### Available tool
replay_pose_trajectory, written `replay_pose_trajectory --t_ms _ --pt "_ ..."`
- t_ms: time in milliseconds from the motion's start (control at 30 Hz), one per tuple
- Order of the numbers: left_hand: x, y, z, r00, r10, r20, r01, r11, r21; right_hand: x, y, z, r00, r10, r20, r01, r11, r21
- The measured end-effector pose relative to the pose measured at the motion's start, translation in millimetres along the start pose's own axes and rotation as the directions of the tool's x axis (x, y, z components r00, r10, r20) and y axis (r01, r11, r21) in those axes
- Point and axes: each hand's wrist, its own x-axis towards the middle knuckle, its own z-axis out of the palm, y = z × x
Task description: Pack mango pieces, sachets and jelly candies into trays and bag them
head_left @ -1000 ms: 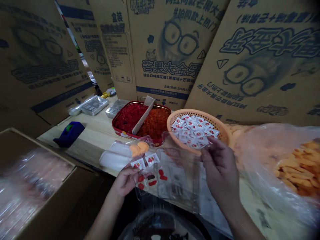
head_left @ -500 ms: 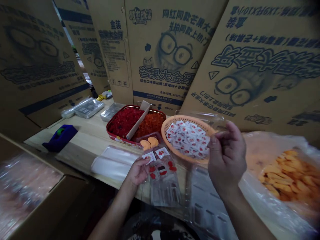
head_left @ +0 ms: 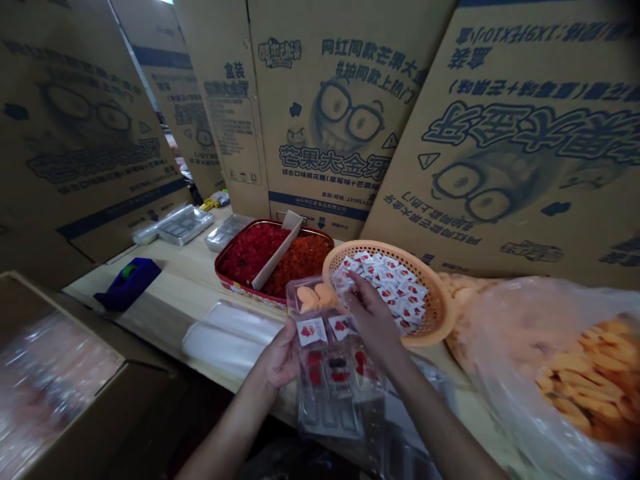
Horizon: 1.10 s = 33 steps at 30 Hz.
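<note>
My left hand (head_left: 281, 353) grips the left edge of a clear plastic tray (head_left: 327, 417). In the tray's compartments lie orange candy pieces (head_left: 309, 299) at the far end, two small white printed sachets (head_left: 311, 331) below them, and red pieces (head_left: 315, 368) with a dark one. The compartments at the near end hold nothing I can make out. My right hand (head_left: 373, 310) is closed at the tray's upper right, beside the sachet basket. Its fingers pinch a piece of clear plastic (head_left: 344, 280), whose outline is hard to make out.
An orange basket (head_left: 443, 303) of sachets stands behind the tray. Left of it is a divided red tin (head_left: 220, 275) of red and orange bits. A blue tape dispenser (head_left: 127, 283) sits further left, a bag (head_left: 530, 320) of orange candy at right. Cardboard boxes (head_left: 340, 40) wall the back.
My right hand has come left and down from beyond the basket to the tray, bringing the clear plastic. My left hand still holds the tray. The view has tilted slightly upward.
</note>
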Motion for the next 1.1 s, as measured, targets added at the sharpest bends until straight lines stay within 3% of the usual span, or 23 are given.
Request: replay_pose_trajectory --t_ms 133,200,267,333,433,533,667,767,800,833,867,900,933,1000,1100 --pt "-7 1 3.0 0.993 0.062 -0.101 -0.058 0.997 0.045 2 12 6 0.993 -0.117 -0.013 0.111 0.972 -0.209" --pt "-11 3 4.9 0.991 0.043 -0.124 -0.035 0.998 0.06 2 12 4 0.999 -0.045 -0.022 0.041 0.987 -0.158" --pt "-14 4 7.0 0.99 0.035 -0.134 -0.025 0.997 0.075 -1 11 3 0.989 0.134 0.064 -0.137 0.99 0.037" --pt "-17 6 8.7 0.992 0.049 -0.119 -0.039 0.995 0.087 -7 8 3 0.915 0.296 0.273 -0.366 0.894 0.256" --pt "-19 9 10.2 0.991 0.065 -0.12 -0.054 0.994 0.096 -15 3 5 0.794 0.367 0.485 -0.577 0.705 0.412" --pt "-20 11 13.0 0.983 0.038 -0.18 -0.02 0.995 0.1 -18 1 4 0.761 0.413 0.501 -0.638 0.619 0.458" --pt "-22 10 21.0 0.98 0.022 -0.196 0.01 0.987 0.159 -17 5 1 0.721 0.42 0.551 -0.676 0.6 0.427" --pt "-21 15 19.5 0.986 0.072 -0.151 -0.016 0.938 0.346 -15 9 -5 0.679 0.465 0.568 -0.724 0.552 0.414" --pt "-20 21 15.1 0.984 0.131 -0.117 -0.053 0.859 0.509 -14 10 -7 0.672 0.487 0.558 -0.735 0.532 0.42" --pt "-18 28 8.2 0.977 0.199 -0.072 -0.094 0.711 0.696 -13 10 -11 0.672 0.511 0.536 -0.738 0.519 0.432" --pt "-16 36 -0.9 0.965 0.263 -0.015 -0.123 0.501 0.857 -12 10 -14 0.679 0.532 0.506 -0.734 0.509 0.45" --pt "-14 46 -11.9 0.945 0.323 0.054 -0.129 0.215 0.968 -10 10 -18 0.688 0.549 0.474 -0.726 0.502 0.471" --pt "-11 55 -24.2 0.934 0.346 0.088 -0.118 0.065 0.991 -9 10 -22 0.695 0.564 0.446 -0.717 0.496 0.49" --pt "-6 68 -49.8 0.934 0.339 0.117 -0.099 -0.068 0.993 -6 11 -29 0.701 0.587 0.405 -0.705 0.482 0.521" --pt "-1 72 -80.5 0.941 0.311 0.131 -0.079 -0.173 0.982 -5 15 -37 0.712 0.601 0.363 -0.685 0.48 0.548"
